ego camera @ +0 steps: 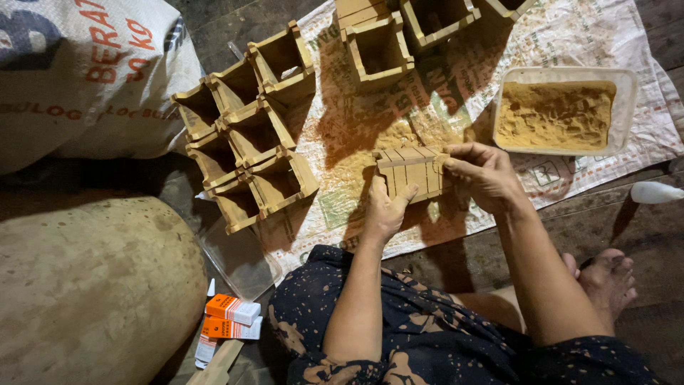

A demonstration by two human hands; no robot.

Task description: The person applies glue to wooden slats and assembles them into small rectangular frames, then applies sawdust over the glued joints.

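A small slatted wooden box (pixel 412 173) lies bottom-up on a woven plastic sheet (pixel 370 121). My left hand (pixel 385 210) grips its near edge, thumb on the slats. My right hand (pixel 483 175) holds its right end, fingertips pressed on the upper right corner. A clear plastic tub of tan sawdust (pixel 557 113) sits just beyond my right hand. Loose sawdust is scattered on the sheet around the box.
Several finished open wooden boxes (pixel 246 135) are stacked to the left, more (pixel 399 36) at the top. A printed white sack (pixel 85 78) and a full tan sack (pixel 85 285) lie left. Orange glue cartons (pixel 229 317), a white bottle (pixel 655 191) and my bare foot (pixel 605 278) are nearby.
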